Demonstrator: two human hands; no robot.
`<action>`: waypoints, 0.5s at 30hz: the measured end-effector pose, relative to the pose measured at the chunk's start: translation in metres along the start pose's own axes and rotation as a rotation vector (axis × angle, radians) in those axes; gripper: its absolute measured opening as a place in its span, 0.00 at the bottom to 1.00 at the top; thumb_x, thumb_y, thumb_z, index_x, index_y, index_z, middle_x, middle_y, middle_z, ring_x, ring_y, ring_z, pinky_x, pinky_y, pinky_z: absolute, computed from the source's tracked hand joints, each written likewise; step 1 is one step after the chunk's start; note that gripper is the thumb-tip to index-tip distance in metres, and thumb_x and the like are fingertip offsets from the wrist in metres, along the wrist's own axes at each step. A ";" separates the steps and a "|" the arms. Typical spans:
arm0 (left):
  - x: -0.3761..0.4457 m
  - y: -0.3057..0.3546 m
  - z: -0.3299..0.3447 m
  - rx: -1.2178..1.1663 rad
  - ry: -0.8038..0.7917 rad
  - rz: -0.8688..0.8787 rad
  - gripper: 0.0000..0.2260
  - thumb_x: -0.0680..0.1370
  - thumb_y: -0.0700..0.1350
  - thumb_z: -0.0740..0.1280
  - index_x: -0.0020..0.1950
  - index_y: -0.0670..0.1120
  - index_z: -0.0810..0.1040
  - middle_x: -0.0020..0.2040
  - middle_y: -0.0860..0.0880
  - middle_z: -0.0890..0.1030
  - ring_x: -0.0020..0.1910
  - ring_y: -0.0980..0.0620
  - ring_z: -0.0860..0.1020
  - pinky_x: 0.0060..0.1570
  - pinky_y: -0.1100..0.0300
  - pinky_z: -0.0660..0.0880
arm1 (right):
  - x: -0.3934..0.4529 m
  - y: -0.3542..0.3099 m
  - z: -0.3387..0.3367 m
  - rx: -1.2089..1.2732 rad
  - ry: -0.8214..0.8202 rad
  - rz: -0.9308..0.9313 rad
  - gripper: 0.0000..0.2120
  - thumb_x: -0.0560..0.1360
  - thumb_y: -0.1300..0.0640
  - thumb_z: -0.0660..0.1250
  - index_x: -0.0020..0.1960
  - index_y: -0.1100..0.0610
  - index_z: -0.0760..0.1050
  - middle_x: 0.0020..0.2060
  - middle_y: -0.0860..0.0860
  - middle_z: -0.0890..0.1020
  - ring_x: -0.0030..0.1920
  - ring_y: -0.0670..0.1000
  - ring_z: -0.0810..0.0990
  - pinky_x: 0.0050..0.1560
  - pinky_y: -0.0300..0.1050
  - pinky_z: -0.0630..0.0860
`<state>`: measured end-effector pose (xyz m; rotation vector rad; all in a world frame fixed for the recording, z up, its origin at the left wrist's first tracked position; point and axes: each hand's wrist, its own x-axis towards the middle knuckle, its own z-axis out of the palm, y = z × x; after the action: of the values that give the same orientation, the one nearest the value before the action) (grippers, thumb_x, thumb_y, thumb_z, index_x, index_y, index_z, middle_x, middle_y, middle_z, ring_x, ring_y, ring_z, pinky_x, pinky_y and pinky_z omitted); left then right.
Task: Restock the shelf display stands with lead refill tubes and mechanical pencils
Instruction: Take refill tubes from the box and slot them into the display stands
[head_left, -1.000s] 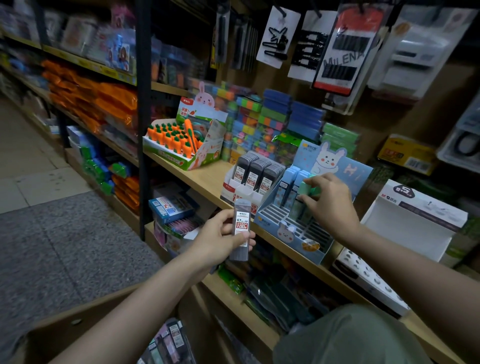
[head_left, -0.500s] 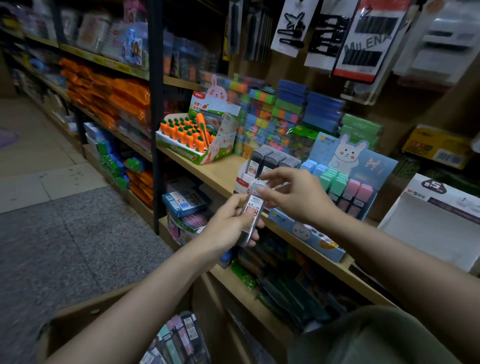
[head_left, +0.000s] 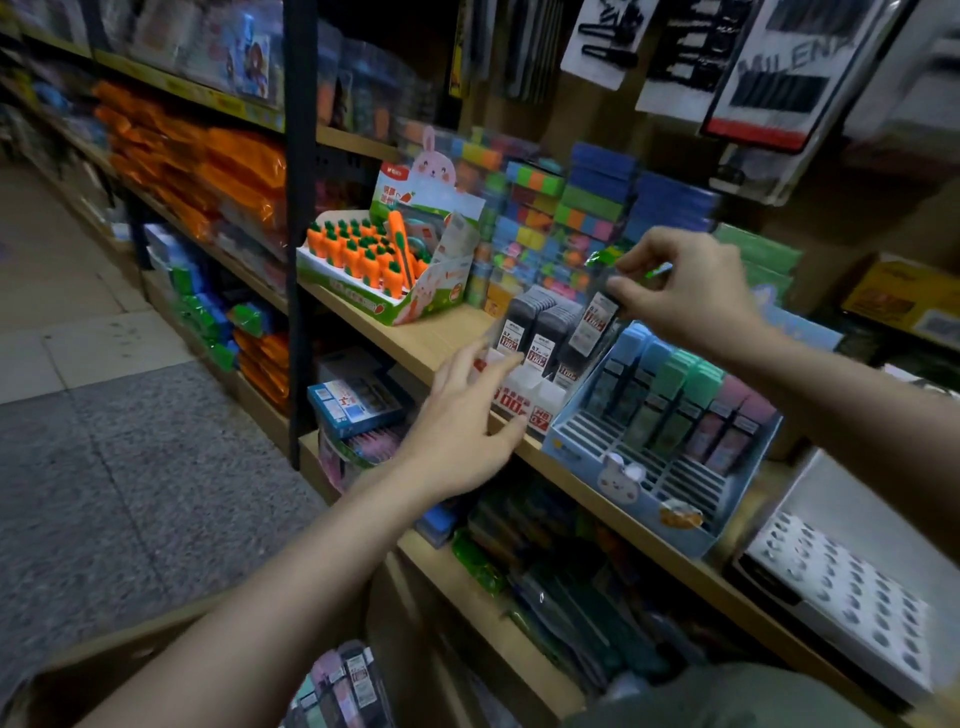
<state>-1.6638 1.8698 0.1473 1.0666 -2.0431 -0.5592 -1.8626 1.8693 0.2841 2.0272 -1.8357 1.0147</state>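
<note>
Right hand (head_left: 685, 291) pinching a dark lead refill tube (head_left: 597, 322) above the white display stand (head_left: 524, 400). Left hand (head_left: 462, 421) spread, empty, just beside it.

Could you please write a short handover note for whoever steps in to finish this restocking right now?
Right hand: pinching a dark lead refill tube by its top, above the white stand.
Left hand: open, empty, near the white stand's front.
Done: two dark tubes stand in the white stand; the blue stand holds pastel tubes at the back.
Left: seat the held tube, fill the blue stand's empty front slots from the box below.
</note>
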 end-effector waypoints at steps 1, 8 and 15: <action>0.001 -0.001 0.004 0.017 -0.018 0.030 0.26 0.79 0.53 0.64 0.76 0.58 0.59 0.77 0.60 0.49 0.75 0.58 0.48 0.73 0.50 0.54 | -0.001 0.003 0.006 -0.015 -0.014 -0.008 0.04 0.74 0.55 0.73 0.45 0.53 0.79 0.40 0.49 0.82 0.36 0.41 0.78 0.36 0.31 0.71; 0.006 -0.011 0.017 0.285 -0.083 0.126 0.29 0.80 0.55 0.61 0.78 0.59 0.52 0.80 0.53 0.44 0.78 0.52 0.43 0.76 0.45 0.52 | -0.003 0.012 0.024 -0.072 -0.097 -0.050 0.08 0.71 0.51 0.75 0.45 0.56 0.83 0.36 0.47 0.81 0.36 0.38 0.78 0.34 0.25 0.71; 0.005 -0.012 0.025 0.233 -0.039 0.139 0.31 0.79 0.51 0.64 0.78 0.56 0.53 0.80 0.52 0.43 0.79 0.49 0.44 0.76 0.47 0.55 | -0.013 0.014 0.039 -0.238 -0.114 -0.122 0.08 0.70 0.48 0.76 0.43 0.52 0.84 0.38 0.46 0.80 0.39 0.47 0.78 0.40 0.48 0.77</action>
<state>-1.6789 1.8595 0.1263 1.0422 -2.2370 -0.2775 -1.8626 1.8537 0.2436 2.0586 -1.7651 0.6275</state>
